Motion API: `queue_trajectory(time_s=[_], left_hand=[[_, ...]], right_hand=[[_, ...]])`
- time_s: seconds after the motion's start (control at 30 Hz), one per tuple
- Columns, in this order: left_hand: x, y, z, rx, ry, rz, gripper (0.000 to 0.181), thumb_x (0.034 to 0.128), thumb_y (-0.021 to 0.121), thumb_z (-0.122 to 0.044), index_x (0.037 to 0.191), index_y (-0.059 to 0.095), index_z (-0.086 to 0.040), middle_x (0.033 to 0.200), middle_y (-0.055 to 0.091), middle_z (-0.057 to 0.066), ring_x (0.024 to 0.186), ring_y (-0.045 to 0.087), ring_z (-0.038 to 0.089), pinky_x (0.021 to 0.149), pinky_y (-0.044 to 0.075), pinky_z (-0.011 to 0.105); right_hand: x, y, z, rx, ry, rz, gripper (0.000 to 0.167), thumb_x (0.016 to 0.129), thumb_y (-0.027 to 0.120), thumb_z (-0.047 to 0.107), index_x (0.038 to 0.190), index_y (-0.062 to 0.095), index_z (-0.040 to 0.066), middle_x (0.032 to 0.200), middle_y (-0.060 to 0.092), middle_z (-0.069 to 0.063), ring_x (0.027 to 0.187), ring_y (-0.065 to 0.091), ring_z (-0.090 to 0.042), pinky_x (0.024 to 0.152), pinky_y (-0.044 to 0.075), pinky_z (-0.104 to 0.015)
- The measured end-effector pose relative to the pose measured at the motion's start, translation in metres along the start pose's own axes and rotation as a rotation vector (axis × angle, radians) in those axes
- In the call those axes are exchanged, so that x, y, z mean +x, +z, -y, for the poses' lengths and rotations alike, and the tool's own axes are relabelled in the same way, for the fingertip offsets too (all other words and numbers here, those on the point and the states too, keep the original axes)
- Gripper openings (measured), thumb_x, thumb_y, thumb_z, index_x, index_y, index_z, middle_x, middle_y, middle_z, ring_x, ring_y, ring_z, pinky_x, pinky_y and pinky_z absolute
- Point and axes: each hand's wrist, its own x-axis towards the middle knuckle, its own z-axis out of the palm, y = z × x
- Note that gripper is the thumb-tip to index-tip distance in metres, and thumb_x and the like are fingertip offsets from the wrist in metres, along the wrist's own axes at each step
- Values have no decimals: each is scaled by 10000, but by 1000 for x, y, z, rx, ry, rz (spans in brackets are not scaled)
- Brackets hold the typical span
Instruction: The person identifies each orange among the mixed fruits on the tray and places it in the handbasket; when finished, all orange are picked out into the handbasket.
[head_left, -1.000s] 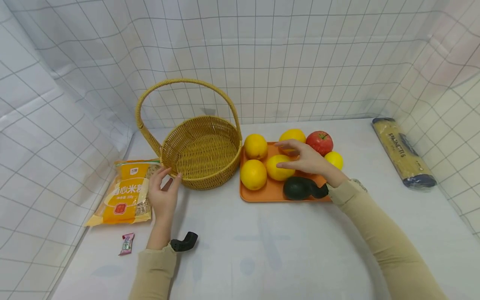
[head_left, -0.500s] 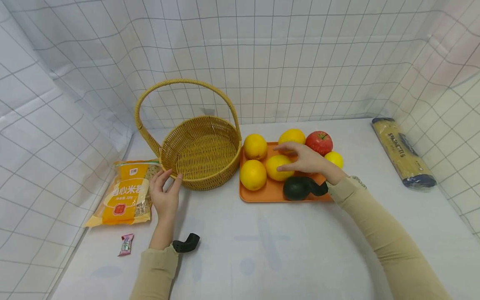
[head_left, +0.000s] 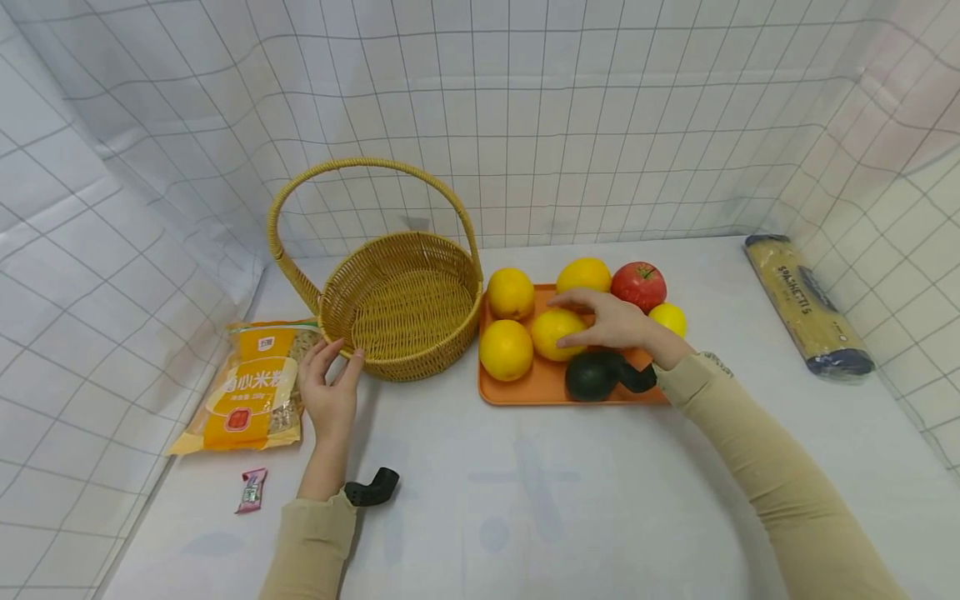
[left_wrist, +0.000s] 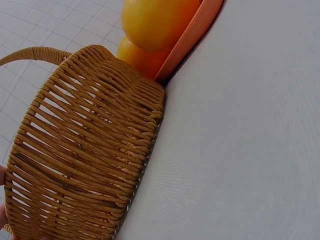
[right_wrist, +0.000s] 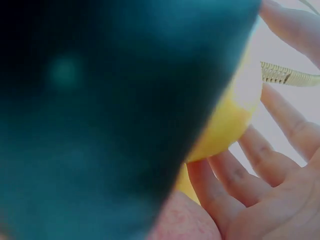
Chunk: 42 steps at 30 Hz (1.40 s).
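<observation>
We judge the work barely begun: our right hand (head_left: 609, 322) stands wide-fingered around a yellow fruit (head_left: 552, 332), not yet lifted from the orange tray (head_left: 525, 394); our left hand (head_left: 330, 396) pinches the rim of the basket (head_left: 420, 367), where we see only its woven bottom

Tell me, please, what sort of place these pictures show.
Probably a staged tabletop set rather than a working kitchen: wrinkled white sheeting with a grey grid backs and flanks a white tabletop, where a round golden wicker basket stands beside a rectangular orange tray.
</observation>
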Motion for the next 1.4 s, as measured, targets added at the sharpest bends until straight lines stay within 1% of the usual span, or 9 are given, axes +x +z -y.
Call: queue_trajectory(time_s=[0.3, 0.5, 0.7, 0.83, 0.93, 1.03, 1.1, 1.33, 1.4], left_hand=[[-12, 3, -26, 8, 1, 8, 384, 864, 645, -79, 1171, 554, 134, 1382, 318, 203, 1242, 407, 301, 990, 426, 347], [-13, 2, -27, 2, 13, 4, 386, 863, 649, -92, 1164, 557, 133, 1384, 312, 212, 1236, 410, 310, 991, 426, 354], [-13, 2, -27, 21, 15, 2, 386, 869, 647, -112, 1168, 565, 118, 1386, 316, 210, 1227, 413, 307, 995, 423, 396], [-7, 1, -13, 31, 15, 3, 391, 862, 666, -118, 1181, 575, 89, 1384, 345, 153, 1226, 421, 270, 990, 423, 419], [-8, 0, -14, 35, 15, 5, 387, 859, 668, -103, 1182, 576, 89, 1380, 355, 149, 1225, 423, 265, 985, 418, 448], [-13, 1, -25, 41, 17, 2, 391, 868, 650, -103, 1179, 561, 118, 1379, 337, 195, 1224, 420, 296, 985, 418, 449], [-14, 2, -26, 45, 16, -1, 391, 870, 647, -102, 1178, 558, 123, 1378, 337, 199, 1225, 417, 303, 987, 414, 458], [-2, -1, -2, 52, -7, 5, 394, 864, 674, -129, 1195, 578, 62, 1382, 359, 109, 1239, 414, 245, 985, 422, 441], [-1, -1, 0, 56, -9, 4, 400, 864, 677, -142, 1198, 580, 54, 1384, 361, 98, 1237, 415, 236, 981, 429, 426]], right_hand=[[0, 2, -1, 19, -2, 10, 650, 761, 769, 396, 1318, 517, 174, 1364, 467, -30, 1220, 418, -223, 1052, 320, -444], [1, 2, -1, -10, -14, 9, 630, 762, 776, 364, 1310, 529, 175, 1366, 468, -36, 1223, 418, -230, 1046, 328, -450], [1, 1, -2, -49, -7, 5, 610, 767, 773, 354, 1308, 542, 189, 1369, 475, -23, 1219, 426, -230, 1037, 339, -453], [2, 1, -2, -73, 6, 2, 610, 766, 771, 365, 1309, 550, 198, 1373, 479, -27, 1198, 443, -235, 1021, 355, -459], [2, 1, -2, -67, -8, 2, 605, 774, 768, 348, 1313, 551, 179, 1375, 480, -37, 1208, 438, -237, 1027, 352, -457], [2, 2, -3, -71, -20, -2, 600, 778, 766, 343, 1312, 553, 171, 1371, 487, -38, 1213, 438, -235, 1030, 350, -456], [2, 2, -3, -84, -22, -9, 598, 777, 766, 347, 1310, 556, 175, 1368, 491, -34, 1212, 442, -233, 1029, 351, -454], [0, 2, -2, -113, -38, -30, 602, 772, 771, 345, 1306, 561, 161, 1364, 499, -49, 1213, 445, -249, 1019, 354, -473], [-1, 2, -1, -114, -40, -36, 604, 769, 773, 344, 1305, 563, 159, 1365, 499, -54, 1212, 446, -253, 1017, 355, -478]])
